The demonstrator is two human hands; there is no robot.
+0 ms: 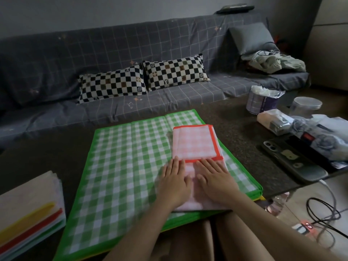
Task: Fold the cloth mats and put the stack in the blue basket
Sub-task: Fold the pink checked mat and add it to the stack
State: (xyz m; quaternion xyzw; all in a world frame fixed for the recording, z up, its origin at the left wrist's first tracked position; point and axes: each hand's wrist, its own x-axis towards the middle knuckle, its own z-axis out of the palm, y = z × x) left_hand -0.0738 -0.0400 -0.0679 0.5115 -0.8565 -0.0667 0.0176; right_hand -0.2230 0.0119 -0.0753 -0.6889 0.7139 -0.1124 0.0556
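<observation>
A pink checked cloth mat with an orange-red border (194,144) lies folded on top of a large green checked mat (120,162) spread over the dark table. My left hand (175,182) and my right hand (216,180) both press flat on the near part of the pink mat, fingers straight and side by side. A yellow edge of another mat (262,198) peeks out under the green one at the right. A stack of folded mats (28,211) with yellow, red and green borders sits at the near left. No blue basket is in view.
Right of the mats lie a phone (290,162), a tissue pack (273,120), a paper roll (261,102), a clear lidded jar (306,107) and a patterned bag (323,140). Cables (323,210) trail off the table's right edge. A grey sofa (113,53) with checkered pillows stands behind.
</observation>
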